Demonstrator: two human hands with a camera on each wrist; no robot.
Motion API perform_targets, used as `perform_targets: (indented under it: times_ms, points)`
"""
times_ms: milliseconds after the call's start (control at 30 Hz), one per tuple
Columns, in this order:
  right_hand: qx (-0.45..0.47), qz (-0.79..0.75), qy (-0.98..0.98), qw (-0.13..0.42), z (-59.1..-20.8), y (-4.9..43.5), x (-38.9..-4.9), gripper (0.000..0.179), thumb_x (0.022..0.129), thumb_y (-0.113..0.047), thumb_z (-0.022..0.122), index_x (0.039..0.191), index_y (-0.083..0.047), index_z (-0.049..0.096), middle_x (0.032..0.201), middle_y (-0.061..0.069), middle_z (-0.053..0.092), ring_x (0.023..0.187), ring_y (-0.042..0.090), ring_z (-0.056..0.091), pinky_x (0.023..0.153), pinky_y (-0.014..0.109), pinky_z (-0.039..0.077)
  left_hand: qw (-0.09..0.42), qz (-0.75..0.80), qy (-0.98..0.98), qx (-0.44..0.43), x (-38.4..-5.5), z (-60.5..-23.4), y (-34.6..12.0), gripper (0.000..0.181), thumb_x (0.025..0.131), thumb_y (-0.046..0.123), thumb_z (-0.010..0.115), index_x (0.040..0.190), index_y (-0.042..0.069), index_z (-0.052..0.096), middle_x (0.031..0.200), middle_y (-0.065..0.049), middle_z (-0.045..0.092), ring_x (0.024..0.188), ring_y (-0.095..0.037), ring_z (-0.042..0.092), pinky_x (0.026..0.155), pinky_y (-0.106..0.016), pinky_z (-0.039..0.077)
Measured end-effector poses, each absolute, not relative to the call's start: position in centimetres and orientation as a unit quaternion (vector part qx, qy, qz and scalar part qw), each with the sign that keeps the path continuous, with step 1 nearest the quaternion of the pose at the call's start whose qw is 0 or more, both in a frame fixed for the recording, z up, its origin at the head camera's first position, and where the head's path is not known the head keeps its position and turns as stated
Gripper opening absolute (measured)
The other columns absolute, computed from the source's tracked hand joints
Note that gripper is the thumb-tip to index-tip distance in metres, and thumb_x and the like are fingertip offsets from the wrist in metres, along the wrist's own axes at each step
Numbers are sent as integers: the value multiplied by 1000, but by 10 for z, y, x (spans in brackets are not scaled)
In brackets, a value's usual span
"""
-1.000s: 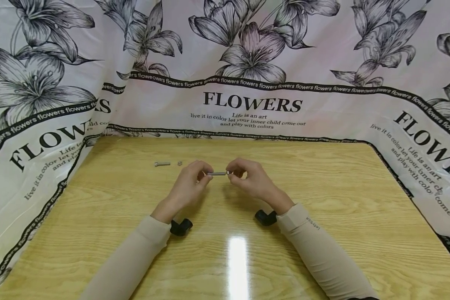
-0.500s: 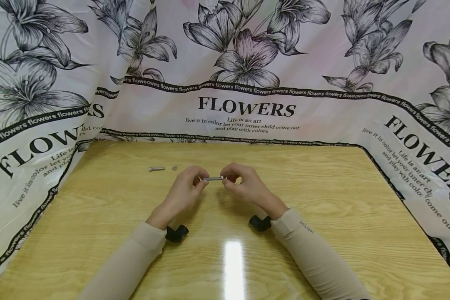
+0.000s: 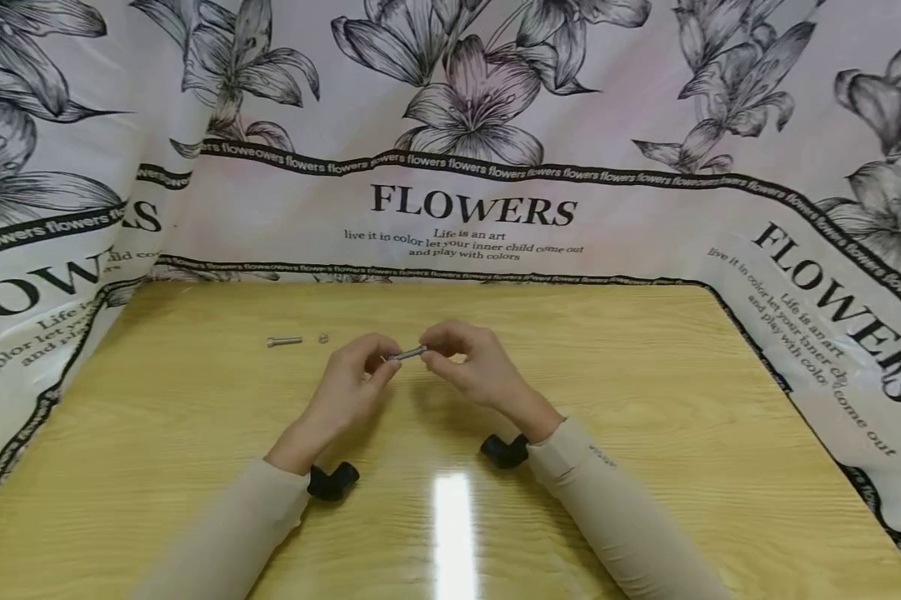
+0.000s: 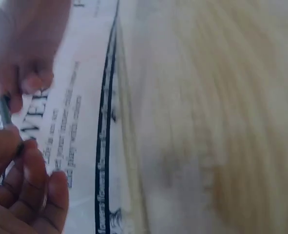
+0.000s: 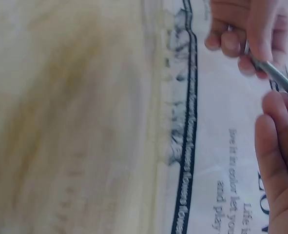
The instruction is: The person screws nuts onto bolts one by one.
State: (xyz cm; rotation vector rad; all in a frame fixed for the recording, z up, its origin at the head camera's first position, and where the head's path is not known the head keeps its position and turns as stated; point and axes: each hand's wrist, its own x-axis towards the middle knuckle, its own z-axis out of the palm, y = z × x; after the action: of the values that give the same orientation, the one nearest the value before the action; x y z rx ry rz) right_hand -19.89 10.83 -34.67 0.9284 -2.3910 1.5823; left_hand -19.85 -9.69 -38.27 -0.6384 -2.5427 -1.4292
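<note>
Above the table, my left hand point(image 3: 345, 385) pinches a silver bolt point(image 3: 410, 353) near its head between thumb and fingers. The bolt's threaded shank points right, its right end tilted slightly up in the head view. My right hand point(image 3: 482, 371) pinches the bolt's far end, where a small nut is mostly covered by the fingertips. How far the nut sits on the thread cannot be told. In the right wrist view the shank point(image 5: 280, 78) spans the gap between both hands. The left wrist view also has the bolt point(image 4: 4, 109) between the fingers, blurred.
A second bolt point(image 3: 285, 341) lies on the wooden table point(image 3: 608, 358) left of my hands, with a loose nut point(image 3: 324, 338) beside it. Black wrist mounts point(image 3: 333, 482) hang below both forearms. Flower-printed cloth point(image 3: 270, 217) walls the table's back and sides.
The right hand brought the nut leftward until it met the bolt's end. The bolt then tilted, its right end rising. The head view has shifted somewhat.
</note>
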Motion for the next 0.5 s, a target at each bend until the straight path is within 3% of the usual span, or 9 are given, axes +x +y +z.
perform_targets:
  times_ms: [100,267,500]
  points:
    - [294,540,-788,37,-351,99,-195,12,88,6,63,100,6,64,92,18,68,81,30,66,72,37,54,66,-485,-849,-197,-191,-385,-109,10,95,9,59,104,9,64,94,-2,61,81,-15,57,69,-32,47]
    - [306,550,-776,30,-350,98,-197,13,89,7,62,102,8,62,96,24,67,85,35,67,78,43,54,87,-480,-851,-196,-193,-381,-113,10,94,6,61,102,9,64,94,-1,61,78,-15,55,66,-33,46]
    - [300,550,-779,24,-353,99,-197,12,89,8,60,101,9,62,96,23,67,87,35,67,77,42,55,72,-480,-850,-205,-195,-381,-111,11,94,8,61,105,10,65,95,-1,61,78,-15,55,68,-32,47]
